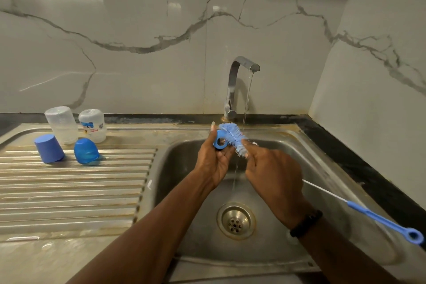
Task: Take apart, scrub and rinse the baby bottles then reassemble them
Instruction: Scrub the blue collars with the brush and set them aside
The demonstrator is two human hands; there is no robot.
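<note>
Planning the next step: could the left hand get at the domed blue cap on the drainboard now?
Probably not yet: the left hand is holding the blue collar ring. The path to the domed blue cap looks unobstructed.

– What colours have you got there?
– My ring (219,143) is blue, my brush (232,138) light blue, its wire white.
– On the drainer (76,187)?
– Two blue caps (49,148), two clear bottles (61,125), one with blue print. Grey-veined white wall (138,41).
</note>
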